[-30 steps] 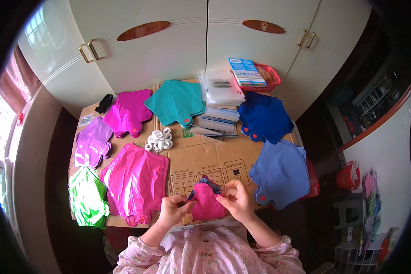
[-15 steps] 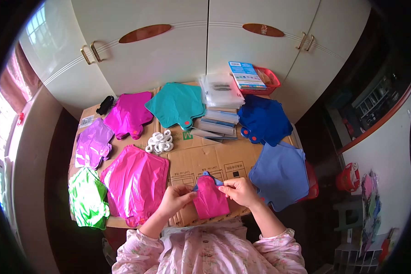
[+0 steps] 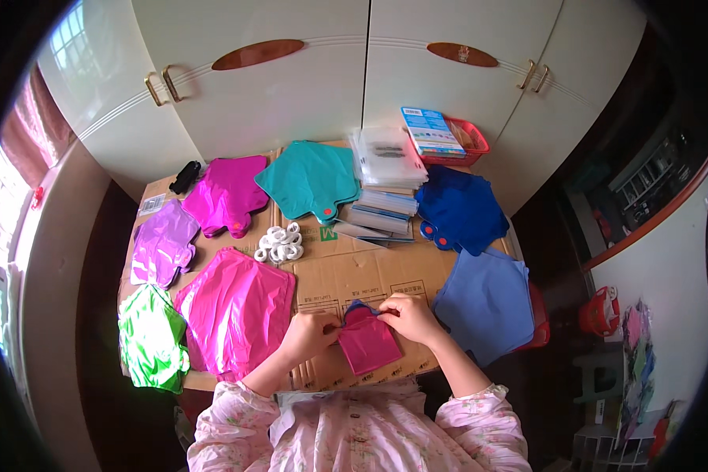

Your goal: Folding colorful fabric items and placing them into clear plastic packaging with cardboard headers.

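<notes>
In front of me, on the cardboard, lies a folded pink foil balloon (image 3: 368,348) with dark blue showing at its narrow far end. My left hand (image 3: 313,335) pinches the left side of that end, its fingertips closed on the edge. On the opposite side my right hand (image 3: 409,316) grips the other edge between thumb and fingers. Left of my left hand lies a pile of large pink foil balloons (image 3: 234,311), flat and shiny. A pile of greyish-blue ones (image 3: 484,303) is to the right of my right hand.
White rings (image 3: 279,243) form a heap mid-table. Teal (image 3: 307,181), magenta (image 3: 225,193), purple (image 3: 164,244), green (image 3: 151,334) and dark blue (image 3: 462,206) foil piles surround it. Clear plastic sleeves (image 3: 387,157) stand at the back beside a red basket (image 3: 476,141). White cabinets (image 3: 291,94) rise behind.
The blue side corners of the pink foil balloon have been folded inward, so its far end is narrower. Both hands stay on its edges. The whole view has shifted slightly.
</notes>
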A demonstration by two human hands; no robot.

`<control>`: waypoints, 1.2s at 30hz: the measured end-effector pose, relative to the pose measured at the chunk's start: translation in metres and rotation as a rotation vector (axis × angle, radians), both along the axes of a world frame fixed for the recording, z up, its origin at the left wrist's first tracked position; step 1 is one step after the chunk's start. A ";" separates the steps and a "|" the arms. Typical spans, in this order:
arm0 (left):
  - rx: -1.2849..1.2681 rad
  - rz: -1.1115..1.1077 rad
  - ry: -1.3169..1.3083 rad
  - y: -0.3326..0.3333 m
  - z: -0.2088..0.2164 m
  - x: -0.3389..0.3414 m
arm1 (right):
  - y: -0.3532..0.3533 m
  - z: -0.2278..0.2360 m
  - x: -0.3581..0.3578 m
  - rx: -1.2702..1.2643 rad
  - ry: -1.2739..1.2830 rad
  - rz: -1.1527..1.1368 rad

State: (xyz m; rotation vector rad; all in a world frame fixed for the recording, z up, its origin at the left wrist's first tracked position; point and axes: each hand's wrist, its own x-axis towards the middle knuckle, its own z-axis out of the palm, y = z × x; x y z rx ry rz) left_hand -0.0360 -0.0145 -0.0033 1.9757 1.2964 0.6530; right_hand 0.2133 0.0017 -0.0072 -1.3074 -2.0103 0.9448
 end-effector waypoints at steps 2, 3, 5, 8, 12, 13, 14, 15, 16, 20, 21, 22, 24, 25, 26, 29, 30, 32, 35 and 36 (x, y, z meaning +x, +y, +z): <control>0.137 -0.043 0.065 -0.004 -0.005 0.000 | 0.002 -0.003 0.000 0.113 0.002 0.037; 0.236 -0.078 0.123 -0.006 -0.008 0.000 | 0.002 -0.005 0.000 0.170 0.002 0.055; 0.415 -0.150 0.223 -0.011 -0.010 0.000 | 0.003 -0.011 0.001 0.277 -0.013 0.086; 0.574 -0.262 0.353 -0.022 -0.003 0.004 | 0.003 -0.015 0.003 0.414 -0.054 0.129; 0.620 -0.369 0.460 -0.034 0.002 0.009 | 0.000 -0.010 0.002 0.531 -0.098 0.134; 0.610 -0.373 0.466 -0.035 0.003 0.010 | 0.000 -0.009 0.002 0.537 -0.140 0.141; 0.599 -0.378 0.471 -0.035 0.004 0.009 | 0.000 -0.009 0.001 0.542 -0.181 0.148; 0.598 -0.387 0.489 -0.035 0.004 0.009 | -0.001 -0.008 0.001 0.547 -0.226 0.155; 0.596 -0.396 0.507 -0.035 0.005 0.009 | -0.002 -0.005 0.001 0.543 -0.271 0.155; 0.611 -0.398 0.524 -0.035 0.005 0.010 | -0.009 0.010 -0.012 0.669 -0.375 0.172; 0.607 -0.395 0.523 -0.035 0.005 0.010 | -0.013 0.015 -0.018 0.735 -0.380 0.182; 0.602 -0.395 0.521 -0.035 0.004 0.010 | -0.021 0.023 -0.023 0.716 -0.427 0.228; 0.596 -0.391 0.502 -0.035 0.004 0.009 | -0.029 0.026 -0.031 0.774 -0.540 0.254; 0.597 -0.386 0.485 -0.034 0.005 0.009 | -0.033 0.018 -0.030 0.792 -0.558 0.224; 0.597 -0.382 0.468 -0.034 0.006 0.009 | -0.037 0.004 -0.027 0.810 -0.576 0.195; 0.579 -0.345 0.403 -0.035 0.007 0.006 | -0.040 -0.013 -0.025 0.842 -0.559 0.135; 0.596 -0.311 0.377 -0.035 0.004 0.005 | -0.041 -0.016 -0.024 0.845 -0.544 0.119; 0.629 -0.243 0.324 -0.035 -0.005 0.003 | -0.042 -0.021 -0.024 0.849 -0.511 0.098; 0.632 -0.083 0.249 -0.036 -0.003 0.010 | -0.040 -0.025 -0.023 0.848 -0.469 0.091; 0.644 -0.106 0.263 -0.036 -0.004 0.011 | -0.039 -0.025 -0.023 0.846 -0.456 0.091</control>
